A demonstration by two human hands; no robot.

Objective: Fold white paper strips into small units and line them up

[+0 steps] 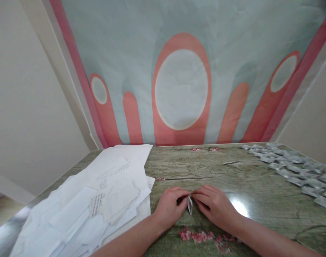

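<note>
In the middle of the table's near half, my left hand [171, 206] and my right hand [215, 204] meet at their fingertips around a small folded piece of paper [189, 205]. The paper stands on edge between them, narrow and greyish-white. My left thumb and forefinger pinch its upper left side. On the other side, the fingertips of my right hand press on its upper right end. Part of the paper is hidden behind the fingers.
White paper sheets and scraps [117, 171], some printed, spread over the left of the table. Several rows of small folded paper pieces [294, 164] lie at the right. The table [184, 164] has a wood-grain top with pink flower prints. Behind it hangs a patterned backdrop [179, 135].
</note>
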